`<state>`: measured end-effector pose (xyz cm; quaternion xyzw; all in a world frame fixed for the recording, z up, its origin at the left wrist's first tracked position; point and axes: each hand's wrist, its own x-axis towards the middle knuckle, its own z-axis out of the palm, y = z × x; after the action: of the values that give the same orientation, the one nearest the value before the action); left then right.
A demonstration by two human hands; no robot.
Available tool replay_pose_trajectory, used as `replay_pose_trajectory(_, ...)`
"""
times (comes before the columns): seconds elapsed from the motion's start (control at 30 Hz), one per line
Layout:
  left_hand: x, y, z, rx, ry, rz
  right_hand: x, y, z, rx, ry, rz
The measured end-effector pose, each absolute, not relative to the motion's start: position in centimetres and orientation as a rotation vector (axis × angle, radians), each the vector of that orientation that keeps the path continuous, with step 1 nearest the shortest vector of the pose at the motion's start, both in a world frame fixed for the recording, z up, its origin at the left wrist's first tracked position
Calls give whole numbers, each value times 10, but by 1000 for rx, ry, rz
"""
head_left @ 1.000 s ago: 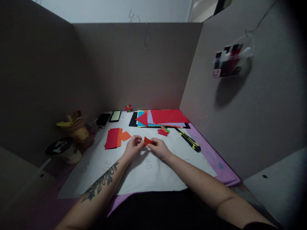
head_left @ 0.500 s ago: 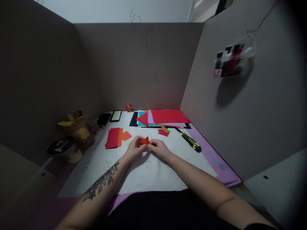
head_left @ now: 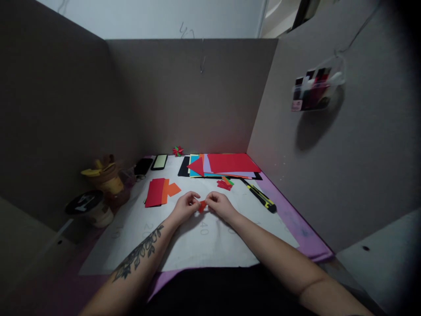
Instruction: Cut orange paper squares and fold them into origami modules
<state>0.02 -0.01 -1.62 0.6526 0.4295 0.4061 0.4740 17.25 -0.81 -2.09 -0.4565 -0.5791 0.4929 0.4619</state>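
A small folded piece of orange-red paper [head_left: 202, 206] is held between both hands, just above the white sheet [head_left: 184, 254]. My left hand [head_left: 186, 206] pinches its left edge between thumb and fingertips. On the other side, my right hand [head_left: 222, 205] grips its upper right corner with thumb and forefinger. Left of my hands lie red paper pieces [head_left: 155, 192] and a loose orange square [head_left: 174, 189]. Beyond my right hand rest small folded red strips [head_left: 224, 185], with orange and green ones beside them.
A yellow-and-black utility knife [head_left: 259, 196] lies at right. Coloured paper sheets [head_left: 233, 162] are stacked at the back, near a red-green paper star [head_left: 178, 151] and a phone [head_left: 159, 162]. At left stand a lidded cup [head_left: 98, 215] and a pot [head_left: 110, 180]. Grey panels surround the table.
The orange-red paper has turned so that its point now hangs downward between my fingers. My right-hand fingers have shifted up along it. The camera has tilted slightly upward.
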Motion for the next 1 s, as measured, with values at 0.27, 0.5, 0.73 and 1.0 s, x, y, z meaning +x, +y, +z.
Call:
replay_pose_trajectory(0.27,-3,3,-21,1599,1056,980,176,-1,-29,-1117,-1328,1227)
replay_pose_trajectory(0.5,-4,1,-17,1650,975,963,172,3,-31,-1075,-1400,1065)
replay_pose_trajectory(0.73,-3,-1,-9,1448,1088,969,170,0,-26,-918,-1590,980)
replay_pose_trajectory(1.0,-4,4,-12,1443,1109,1032,168,7,-32,-943,-1768,749)
